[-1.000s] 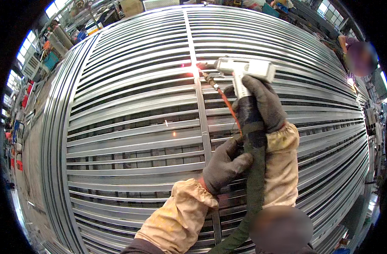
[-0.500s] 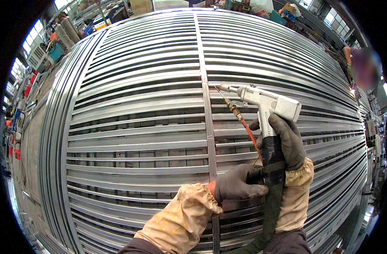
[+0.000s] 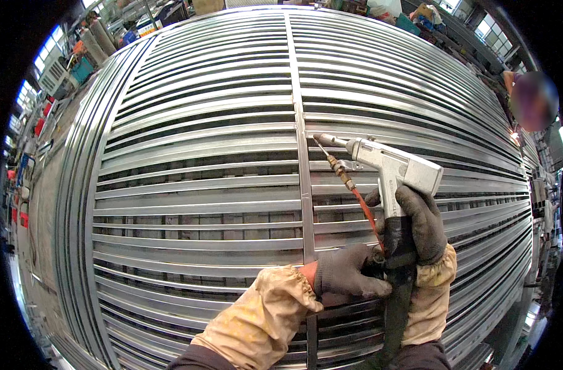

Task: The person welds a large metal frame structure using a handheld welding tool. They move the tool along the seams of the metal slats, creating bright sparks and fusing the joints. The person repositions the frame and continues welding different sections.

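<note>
A silver welding gun (image 3: 411, 169) points left, its nozzle beside the upright centre bar (image 3: 305, 185) of a large metal slatted frame (image 3: 198, 210). Under the nozzle runs a thin brass wire guide (image 3: 340, 169) with a red tube (image 3: 366, 213). My right hand (image 3: 422, 222), in a grey glove, is wrapped round the gun's grip. Lower down, my left hand (image 3: 349, 271), gloved the same way, closes against the black-wrapped cable (image 3: 399, 268) below the grip; its fingertips are partly hidden. Tan sleeve covers (image 3: 257, 314) reach to both wrists.
Another person (image 3: 531, 102) is at the far right edge, near a small bright spark (image 3: 514, 137). Gas cylinders (image 3: 101, 37) and a teal box (image 3: 82, 69) stand beyond the frame at far left. Assorted clutter lines the far edge.
The welding gun and my right hand have shifted slightly nearer to me, so the nozzle sits lower along the centre bar. My left hand keeps its hold; the view has shifted slightly.
</note>
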Action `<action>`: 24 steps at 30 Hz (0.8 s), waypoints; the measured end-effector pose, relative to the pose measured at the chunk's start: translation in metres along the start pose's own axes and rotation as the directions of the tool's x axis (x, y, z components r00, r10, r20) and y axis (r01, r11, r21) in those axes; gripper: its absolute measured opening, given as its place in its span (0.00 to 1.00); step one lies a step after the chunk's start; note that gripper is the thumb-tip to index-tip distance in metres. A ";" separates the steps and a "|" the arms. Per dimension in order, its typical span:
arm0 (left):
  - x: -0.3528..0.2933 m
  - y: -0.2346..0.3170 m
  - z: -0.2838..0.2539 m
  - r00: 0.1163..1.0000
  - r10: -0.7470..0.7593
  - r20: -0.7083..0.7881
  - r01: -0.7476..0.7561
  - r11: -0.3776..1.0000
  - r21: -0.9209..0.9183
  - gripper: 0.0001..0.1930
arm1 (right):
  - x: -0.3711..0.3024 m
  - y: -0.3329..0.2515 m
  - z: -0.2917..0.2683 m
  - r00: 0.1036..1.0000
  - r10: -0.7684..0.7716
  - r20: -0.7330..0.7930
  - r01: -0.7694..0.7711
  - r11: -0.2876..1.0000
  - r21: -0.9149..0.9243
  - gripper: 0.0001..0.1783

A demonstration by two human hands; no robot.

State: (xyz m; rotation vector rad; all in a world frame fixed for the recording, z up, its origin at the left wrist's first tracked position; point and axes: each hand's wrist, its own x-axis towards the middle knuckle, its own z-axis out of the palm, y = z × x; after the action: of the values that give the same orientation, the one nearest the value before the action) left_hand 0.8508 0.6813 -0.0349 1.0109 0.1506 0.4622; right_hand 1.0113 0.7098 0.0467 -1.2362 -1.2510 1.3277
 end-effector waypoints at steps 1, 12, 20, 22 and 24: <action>0.001 -0.001 0.000 0.999 -0.032 0.019 0.032 0.999 0.021 0.17 | -0.002 -0.002 0.004 0.998 0.066 -0.016 -0.065 0.996 0.067 0.19; 0.006 -0.018 -0.001 0.999 0.040 0.035 -0.043 0.995 0.095 0.19 | -0.019 -0.001 0.006 0.985 0.172 -0.019 -0.168 0.974 0.150 0.20; 0.008 -0.013 0.004 0.992 0.124 0.016 -0.123 0.990 -0.067 0.19 | -0.017 -0.002 0.007 0.977 0.211 -0.043 -0.203 0.969 0.138 0.19; 0.006 -0.016 0.002 0.997 0.064 0.034 -0.062 0.995 -0.080 0.19 | -0.016 -0.004 0.010 0.975 0.220 -0.033 -0.212 0.965 0.153 0.19; 0.005 -0.015 -0.001 0.998 0.033 0.056 -0.031 0.999 -0.030 0.19 | -0.017 -0.003 0.011 0.977 0.211 -0.034 -0.203 0.968 0.148 0.19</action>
State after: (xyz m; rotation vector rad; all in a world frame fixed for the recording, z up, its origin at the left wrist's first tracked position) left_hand 0.8593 0.6775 -0.0479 0.9983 0.0771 0.4631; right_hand 1.0022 0.6925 0.0505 -1.3155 -0.9934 1.5004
